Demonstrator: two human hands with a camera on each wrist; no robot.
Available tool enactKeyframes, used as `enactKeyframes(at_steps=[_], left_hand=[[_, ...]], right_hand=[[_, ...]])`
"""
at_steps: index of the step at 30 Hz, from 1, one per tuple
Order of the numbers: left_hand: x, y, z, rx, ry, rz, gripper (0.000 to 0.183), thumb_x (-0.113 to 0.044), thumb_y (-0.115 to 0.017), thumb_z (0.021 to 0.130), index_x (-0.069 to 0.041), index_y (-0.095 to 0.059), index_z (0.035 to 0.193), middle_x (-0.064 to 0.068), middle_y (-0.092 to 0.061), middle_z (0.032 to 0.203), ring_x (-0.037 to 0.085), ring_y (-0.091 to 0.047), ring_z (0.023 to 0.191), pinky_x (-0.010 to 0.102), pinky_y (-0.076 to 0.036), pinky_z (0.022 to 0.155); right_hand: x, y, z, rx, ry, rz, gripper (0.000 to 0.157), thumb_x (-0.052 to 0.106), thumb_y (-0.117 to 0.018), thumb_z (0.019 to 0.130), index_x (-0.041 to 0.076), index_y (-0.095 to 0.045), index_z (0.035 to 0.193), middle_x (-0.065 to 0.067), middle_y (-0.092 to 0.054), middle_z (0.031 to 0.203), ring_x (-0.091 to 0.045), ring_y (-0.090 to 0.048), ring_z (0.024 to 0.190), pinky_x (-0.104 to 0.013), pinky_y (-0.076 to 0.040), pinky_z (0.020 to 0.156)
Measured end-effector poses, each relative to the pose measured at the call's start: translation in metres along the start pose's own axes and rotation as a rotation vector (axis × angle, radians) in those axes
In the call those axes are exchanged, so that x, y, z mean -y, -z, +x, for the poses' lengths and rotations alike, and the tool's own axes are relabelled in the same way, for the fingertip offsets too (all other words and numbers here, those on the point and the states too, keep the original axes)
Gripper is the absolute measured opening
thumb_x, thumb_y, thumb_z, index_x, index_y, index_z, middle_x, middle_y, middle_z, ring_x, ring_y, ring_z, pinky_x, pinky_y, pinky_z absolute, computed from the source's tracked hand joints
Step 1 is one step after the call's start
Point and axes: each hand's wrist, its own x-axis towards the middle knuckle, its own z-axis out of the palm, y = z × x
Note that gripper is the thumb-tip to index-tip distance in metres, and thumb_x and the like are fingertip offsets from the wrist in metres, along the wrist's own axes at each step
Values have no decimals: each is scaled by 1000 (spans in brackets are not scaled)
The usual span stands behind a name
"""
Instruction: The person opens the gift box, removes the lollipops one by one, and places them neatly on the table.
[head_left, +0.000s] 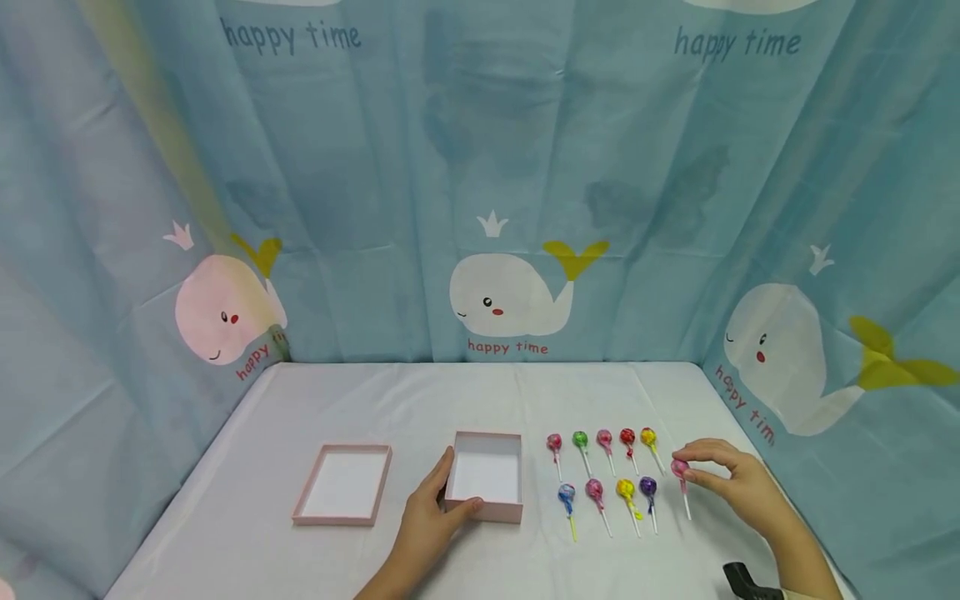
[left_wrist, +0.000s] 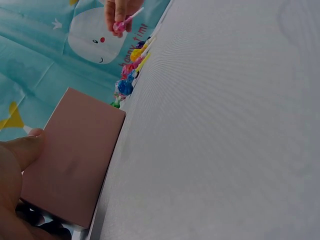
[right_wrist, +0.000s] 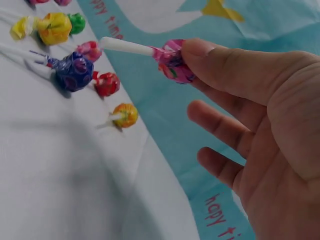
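In the head view my right hand (head_left: 738,487) pinches a pink lollipop (head_left: 680,468) by its wrapped head, between thumb and fingertips. Its white stick points down there, and in the right wrist view the pink lollipop (right_wrist: 175,61) is clear of the table. My left hand (head_left: 431,508) grips a pink box (head_left: 495,512) by its left side, the thumb over the near left corner. The box lies open on top and shows a bare white inside. Seen from the left wrist, the outer wall of the box (left_wrist: 75,155) fills the space beside the thumb.
A pink-edged lid (head_left: 382,483) lies left of the box, white inside up. To the box's right, several wrapped lollipops stand in two rows, among them a green one (head_left: 581,438), a blue one (head_left: 567,493) and a purple one (head_left: 648,487). Blue curtains (head_left: 360,208) enclose the white table (head_left: 240,467).
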Motion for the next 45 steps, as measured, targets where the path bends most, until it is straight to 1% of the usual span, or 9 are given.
enactKeyframes(at_steps=[7,14,16,21,25,30,36,40,45], left_hand=[[1,1,-2,0,2,1,103,-43,-83,82,-4,-28,161,19,-28,165,36,-31,150,45,-32,118],[1,0,-4,-4,9,4,103,-43,-83,82,-3,-29,160,20,-28,165,38,-31,150,47,-31,118],[1,0,-4,-4,10,0,103,-43,-83,82,-4,-29,161,20,-28,165,38,-30,150,47,-31,118],[-1,1,-1,-2,5,-19,103,-40,-84,82,-6,-28,161,17,-28,165,35,-30,151,46,-31,119],[-1,2,1,3,-16,-16,102,-39,-84,83,-3,-28,161,19,-27,165,36,-29,151,46,-31,118],[-1,2,1,20,-12,-22,103,-40,-83,83,-2,-26,161,19,-26,165,36,-29,151,44,-31,118],[-2,2,1,6,6,6,105,-41,-85,82,-3,-27,161,18,-28,164,35,-29,150,45,-30,119],[-2,2,2,2,4,13,105,-42,-84,82,-2,-28,160,18,-29,164,35,-29,151,46,-29,120],[-1,1,1,-10,-8,34,105,-44,-84,82,0,-29,159,20,-31,163,38,-31,150,48,-31,119]], right_hand=[[-17,-7,0,97,-89,-38,22,31,-81,88,25,-80,109,9,-73,112,8,-57,109,-12,-44,92],[-22,-15,1,157,-159,-24,24,36,-82,87,26,-80,108,7,-73,114,6,-57,110,-61,-50,101],[-23,-16,1,163,-175,-28,24,37,-82,86,27,-80,108,7,-73,114,6,-56,110,-60,-50,101],[-25,-18,1,167,-202,-54,24,39,-82,86,30,-80,107,9,-72,115,4,-57,110,-33,-52,98],[-28,-19,2,173,-222,-57,23,39,-81,87,31,-79,108,8,-71,117,4,-57,112,-24,-49,98],[-29,-20,0,179,-244,-70,22,38,-81,86,32,-79,108,7,-71,118,2,-57,112,-31,-51,100],[-31,-23,0,192,-258,-43,22,37,-81,87,30,-79,107,5,-71,118,-3,-58,113,-53,-50,104],[-33,-23,1,204,-266,-14,22,36,-81,87,28,-79,107,2,-71,119,-15,-59,117,-64,-46,106],[-33,-23,0,221,-275,5,23,35,-80,89,26,-79,110,-2,-70,122,-33,-58,123,-66,-45,106]])
